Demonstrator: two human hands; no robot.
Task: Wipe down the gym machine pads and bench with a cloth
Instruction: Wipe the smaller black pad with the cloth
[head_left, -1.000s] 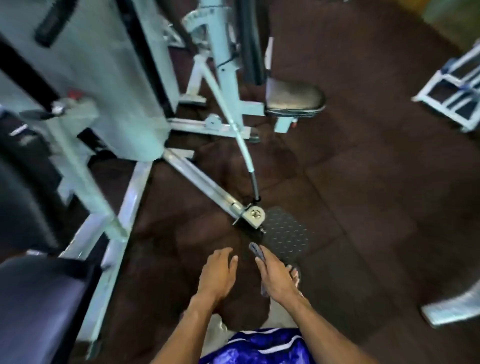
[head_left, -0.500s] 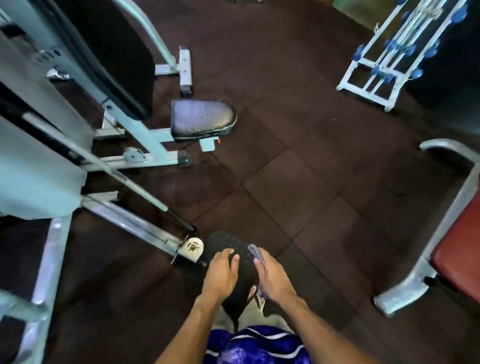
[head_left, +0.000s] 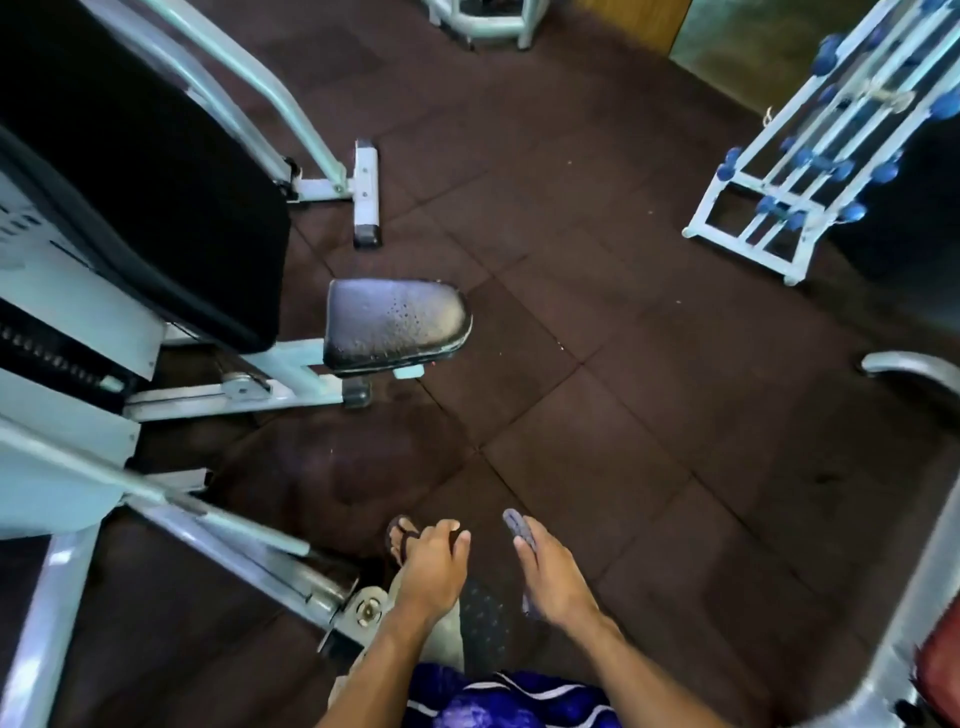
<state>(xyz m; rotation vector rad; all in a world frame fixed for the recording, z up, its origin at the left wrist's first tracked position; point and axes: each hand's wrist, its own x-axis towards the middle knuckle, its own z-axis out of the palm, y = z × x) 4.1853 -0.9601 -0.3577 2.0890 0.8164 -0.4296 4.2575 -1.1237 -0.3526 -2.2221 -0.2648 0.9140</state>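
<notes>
My right hand (head_left: 553, 577) grips a folded grey-blue cloth (head_left: 516, 524) whose end sticks out past my fingers. Beside it, my left hand (head_left: 434, 566) hangs with loosely curled fingers and holds nothing. Both hands are low in front of me, above the floor. The machine's small black seat pad (head_left: 395, 322) lies ahead and to the left, with droplets or specks on its top. Its large black back pad (head_left: 156, 208) rises at the far left. Neither hand touches a pad.
The machine's pale blue frame bars (head_left: 228, 540) cross the floor at lower left, ending by a dotted black footplate (head_left: 483, 618). A dumbbell rack (head_left: 810, 156) stands at upper right. A red padded bench (head_left: 937, 670) with a grey frame sits at the right edge. Dark rubber floor tiles (head_left: 623, 364) lie between.
The view has swung right and moved forward: the seat pad and rack now sit larger and nearer. The footplate has slid under my hands. The right hand keeps the cloth.
</notes>
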